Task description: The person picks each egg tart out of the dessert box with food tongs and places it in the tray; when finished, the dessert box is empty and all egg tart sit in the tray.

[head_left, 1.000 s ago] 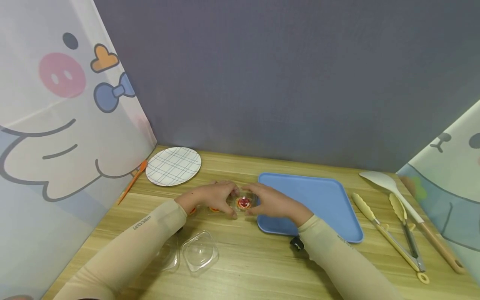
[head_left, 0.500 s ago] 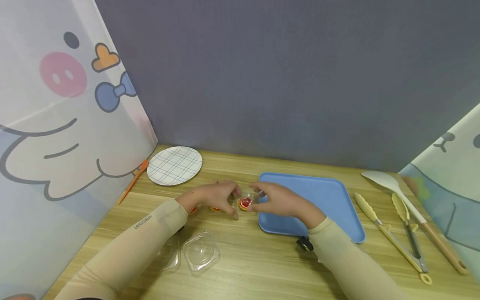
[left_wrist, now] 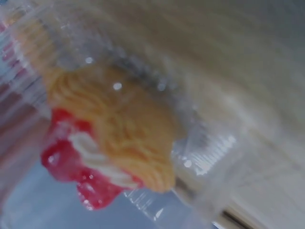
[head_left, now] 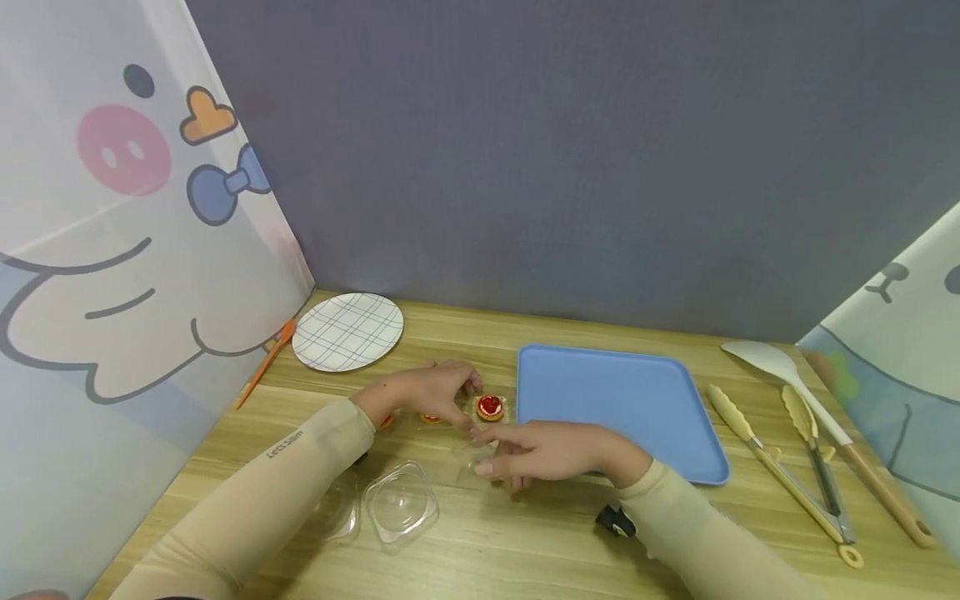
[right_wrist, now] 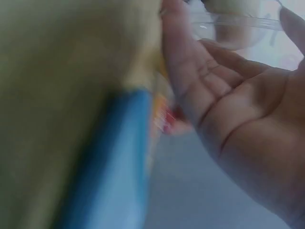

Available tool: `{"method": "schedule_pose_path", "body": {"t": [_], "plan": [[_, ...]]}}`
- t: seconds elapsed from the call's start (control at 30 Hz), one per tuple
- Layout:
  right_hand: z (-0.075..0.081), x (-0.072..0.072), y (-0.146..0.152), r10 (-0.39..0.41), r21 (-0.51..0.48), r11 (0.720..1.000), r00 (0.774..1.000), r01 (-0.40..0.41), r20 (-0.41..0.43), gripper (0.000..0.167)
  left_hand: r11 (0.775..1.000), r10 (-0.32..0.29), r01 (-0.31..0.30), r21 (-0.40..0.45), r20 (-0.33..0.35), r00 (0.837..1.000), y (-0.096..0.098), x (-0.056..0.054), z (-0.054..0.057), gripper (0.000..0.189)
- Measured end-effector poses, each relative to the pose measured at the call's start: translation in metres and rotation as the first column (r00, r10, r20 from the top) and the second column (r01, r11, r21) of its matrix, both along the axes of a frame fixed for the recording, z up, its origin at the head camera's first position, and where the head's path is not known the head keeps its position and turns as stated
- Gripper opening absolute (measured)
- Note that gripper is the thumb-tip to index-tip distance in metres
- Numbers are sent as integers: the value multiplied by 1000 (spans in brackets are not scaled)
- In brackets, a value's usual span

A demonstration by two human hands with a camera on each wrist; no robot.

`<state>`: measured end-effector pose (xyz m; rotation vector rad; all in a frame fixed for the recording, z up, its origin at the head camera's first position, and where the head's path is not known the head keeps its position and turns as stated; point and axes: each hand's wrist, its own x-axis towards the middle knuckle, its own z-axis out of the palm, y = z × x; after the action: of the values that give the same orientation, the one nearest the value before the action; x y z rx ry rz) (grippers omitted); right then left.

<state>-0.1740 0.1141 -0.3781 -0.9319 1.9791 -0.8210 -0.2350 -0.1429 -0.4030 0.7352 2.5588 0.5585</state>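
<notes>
A small tart (head_left: 490, 407) with glossy red topping sits in a clear plastic box base (head_left: 501, 422) left of the tray. My left hand (head_left: 442, 392) curves thumb and fingers around the base's left side, holding it. Between my right thumb and fingers is a clear lid (right_wrist: 238, 21); the right hand (head_left: 543, 450) carries it just nearer to me than the tart. Partly behind the left hand are two more tarts, one (head_left: 431, 418) close to its thumb and another (head_left: 386, 421) by the wrist. In the left wrist view, a tart (left_wrist: 114, 129) appears sideways through clear plastic.
A blue tray (head_left: 607, 392) lies right of the tart. Two clear lids, one fully visible (head_left: 401, 502), rest near the left forearm. A checked plate (head_left: 348, 332) and an orange spatula (head_left: 266, 364) lie at back left; tongs (head_left: 787, 483) and a white ladle-like utensil (head_left: 810, 408) lie right.
My right hand has lifted the lid off the tart's box and brought it toward me, below the base. The tart is now uncovered. My left hand has stayed in place.
</notes>
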Motion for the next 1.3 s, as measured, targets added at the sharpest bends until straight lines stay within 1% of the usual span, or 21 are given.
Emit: {"method": "schedule_pose_path", "body": {"t": [0.07, 0.17, 0.23, 0.33, 0.47, 0.53, 0.6, 0.67, 0.73, 0.9, 1.2, 1.3], "plan": [[-6, 3, -3, 17, -4, 1000, 995, -17, 97, 63, 1000, -3, 3, 3, -1, 1000, 0, 1, 0, 73], [-16, 6, -5, 35, -32, 999, 976, -29, 213, 58, 1000, -6, 6, 9, -10, 1000, 0, 1, 0, 73], [-21, 6, -6, 45, -59, 998, 961, -30, 273, 55, 1000, -6, 6, 9, -14, 1000, 0, 1, 0, 71], [-27, 5, -8, 59, -96, 995, 931, -25, 360, 54, 1000, -5, 5, 13, -17, 1000, 0, 0, -1, 71], [-32, 3, -9, 65, -105, 994, 887, -18, 458, 62, 1000, -8, 8, 21, -19, 1000, -1, -2, -2, 72], [-33, 2, -10, 61, -97, 995, 869, -15, 491, 65, 1000, -9, 10, 22, -19, 1000, -1, -2, -2, 71], [-35, 1, -10, 57, -88, 996, 853, -13, 519, 68, 1000, -8, 9, 24, -17, 1000, -1, -2, -1, 71], [-36, 1, -10, 49, -79, 997, 843, -7, 535, 71, 1000, -6, 7, 22, -11, 1000, -1, -2, -1, 70], [-36, 0, -10, 42, -74, 997, 842, -3, 538, 73, 1000, -7, 8, 20, -6, 1000, 0, -2, 0, 71], [-37, -1, -9, 26, -68, 998, 854, 11, 519, 78, 1000, -11, 11, 14, 5, 1000, 0, -2, 0, 72], [-38, -1, -7, 12, -65, 998, 863, 24, 504, 71, 1000, -11, 11, 15, 3, 1000, -1, -2, 1, 72], [-38, -1, -7, 8, -63, 998, 871, 26, 492, 70, 1000, -11, 11, 22, 6, 1000, -1, -2, 1, 72]]}}
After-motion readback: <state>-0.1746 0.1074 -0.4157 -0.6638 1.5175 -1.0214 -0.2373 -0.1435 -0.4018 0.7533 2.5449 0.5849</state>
